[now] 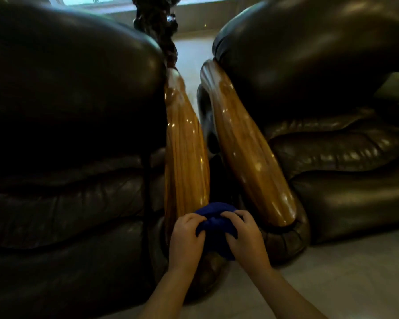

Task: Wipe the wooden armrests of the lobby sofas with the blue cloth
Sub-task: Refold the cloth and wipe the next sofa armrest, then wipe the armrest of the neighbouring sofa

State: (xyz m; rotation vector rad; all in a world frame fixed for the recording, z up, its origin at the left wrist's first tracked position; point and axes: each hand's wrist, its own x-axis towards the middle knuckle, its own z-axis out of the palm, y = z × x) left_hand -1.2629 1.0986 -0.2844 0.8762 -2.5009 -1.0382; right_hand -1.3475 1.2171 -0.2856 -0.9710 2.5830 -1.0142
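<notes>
Both hands are gripping the bunched blue cloth (213,226) at the near, lower end of the left armrest (184,157): the left hand (186,238) is curling over its left side, the right hand (244,236) is pinching its right side. The left armrest's long axis is running up and away from the hands, slightly leftward; the right armrest (251,157) is lying parallel just beside it. The left hand is sitting nearer the left armrest. The cloth is probably touching the wood, though shadow is hiding the contact
</notes>
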